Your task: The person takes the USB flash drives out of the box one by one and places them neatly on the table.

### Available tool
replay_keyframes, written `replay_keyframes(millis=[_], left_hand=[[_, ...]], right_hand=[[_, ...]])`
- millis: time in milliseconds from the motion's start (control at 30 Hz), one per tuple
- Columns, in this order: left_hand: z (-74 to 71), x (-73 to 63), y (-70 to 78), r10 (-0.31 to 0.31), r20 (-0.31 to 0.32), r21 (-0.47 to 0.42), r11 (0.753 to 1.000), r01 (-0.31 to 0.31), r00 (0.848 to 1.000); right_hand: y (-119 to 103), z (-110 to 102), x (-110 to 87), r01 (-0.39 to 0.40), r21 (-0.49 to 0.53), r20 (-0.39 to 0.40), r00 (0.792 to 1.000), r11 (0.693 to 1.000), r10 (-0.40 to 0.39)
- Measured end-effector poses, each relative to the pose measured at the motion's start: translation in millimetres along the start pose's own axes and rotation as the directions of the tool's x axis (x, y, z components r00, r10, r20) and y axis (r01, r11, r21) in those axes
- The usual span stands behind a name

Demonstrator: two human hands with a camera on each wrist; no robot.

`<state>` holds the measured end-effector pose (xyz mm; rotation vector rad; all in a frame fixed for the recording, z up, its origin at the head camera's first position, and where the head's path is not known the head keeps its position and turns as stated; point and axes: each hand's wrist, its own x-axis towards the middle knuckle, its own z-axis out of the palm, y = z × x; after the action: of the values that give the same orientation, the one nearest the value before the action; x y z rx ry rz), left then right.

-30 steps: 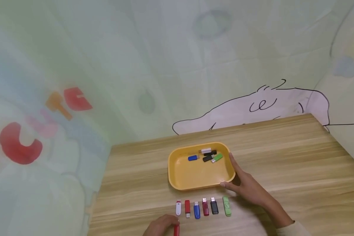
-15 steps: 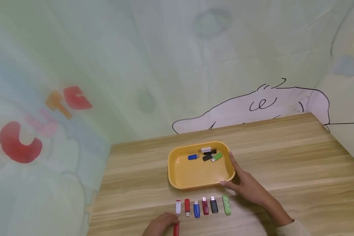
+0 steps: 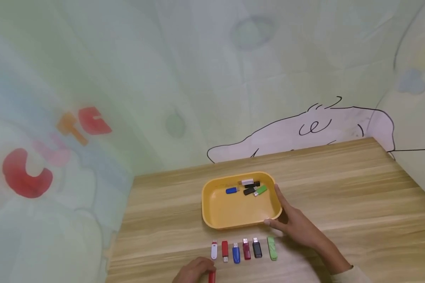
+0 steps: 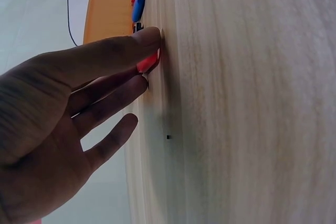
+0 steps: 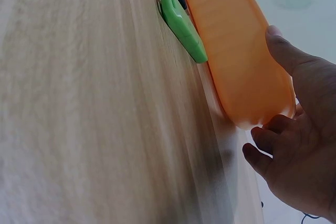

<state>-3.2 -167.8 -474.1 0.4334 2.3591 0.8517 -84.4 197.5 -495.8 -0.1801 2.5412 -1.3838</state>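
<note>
Near the table's front edge in the head view, my left hand (image 3: 194,270) pinches a red USB stick (image 3: 211,276) between thumb and fingers, low at the tabletop. The left wrist view shows the thumb covering part of that stick (image 4: 148,63). At the corner of a yellow plastic tray (image 3: 233,210), my right hand (image 3: 299,226) grips the end, thumb on the near side and fingers round the right side. Between tray and left hand lies a row of USB sticks: white (image 3: 214,250), red (image 3: 224,250), blue (image 3: 236,253), dark red (image 3: 246,249), black (image 3: 257,248) and green (image 3: 272,248).
Inside the tray, toward its back, lie a blue USB stick (image 3: 231,190), a white one (image 3: 247,181), a green one (image 3: 260,190) and two black ones (image 3: 249,191). The wooden table (image 3: 354,184) meets a printed curtain (image 3: 184,78) at the back and left.
Both hands, the tray and the sticks keep their places. Only the head view has tilted very slightly.
</note>
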Motion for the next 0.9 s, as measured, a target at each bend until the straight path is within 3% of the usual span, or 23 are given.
replay_keyframes(millis=[100,333,467,533,667,767,900], left_hand=[[5.4,2.8,-11.6,0.017,-0.014,0.006,1.000,-0.017,1.000],[25.0,17.3,-61.6,0.097,-0.032,0.059,0.994,-0.095,0.995],[26.3,19.6,-75.0,0.156,-0.031,0.103,0.983,-0.152,0.987],[25.1,16.8,-75.3,0.186,-0.062,0.126,0.976,-0.177,0.981],[9.2,1.1,-44.2,0.223,-0.157,0.131,0.970,-0.203,0.962],[-8.8,-12.5,-8.0,0.148,-0.181,0.093,0.987,-0.133,0.972],[-25.5,-20.6,17.8,0.048,-0.196,0.090,0.995,-0.031,0.979]], right_hand=[[-1.5,-1.1,0.1,0.001,-0.004,-0.003,1.000,1.000,-0.001],[-2.1,-1.4,0.5,0.012,-0.002,0.002,1.000,1.000,-0.012],[-1.2,-1.1,1.2,0.015,-0.003,0.001,1.000,1.000,-0.015],[-0.2,-1.0,1.7,0.016,-0.008,-0.001,1.000,1.000,-0.016],[1.4,-1.2,2.0,0.015,-0.014,-0.003,1.000,1.000,-0.015],[1.8,-1.3,0.6,0.011,-0.017,-0.002,1.000,1.000,-0.011],[0.5,-1.5,-0.7,0.011,-0.016,0.003,1.000,1.000,-0.011]])
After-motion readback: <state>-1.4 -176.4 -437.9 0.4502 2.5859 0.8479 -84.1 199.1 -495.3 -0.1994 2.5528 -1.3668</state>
